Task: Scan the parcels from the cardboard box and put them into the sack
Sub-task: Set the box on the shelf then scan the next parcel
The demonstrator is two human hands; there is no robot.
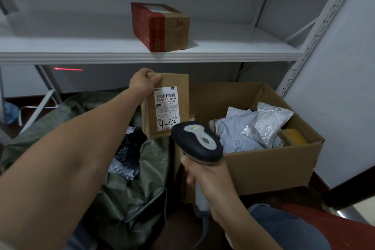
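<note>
The left hand (142, 82) grips a flat brown parcel (166, 105) by its top left corner, holding it upright over the green sack (125, 189), label facing us. The right hand (211, 180) is wrapped round the handle of a scanner (197, 142), its head just below the parcel. The cardboard box (263, 168) beside the sack holds grey mailers (249, 128). A red-taped carton (160, 26) sits on the shelf (81, 55) above.

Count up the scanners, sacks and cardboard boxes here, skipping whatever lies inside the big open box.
Cardboard boxes: 3 (labelled parcel, red-taped box on the shelf, big open box)
Scanners: 1 (scanner)
Sacks: 1 (green sack)
Total: 5
</note>
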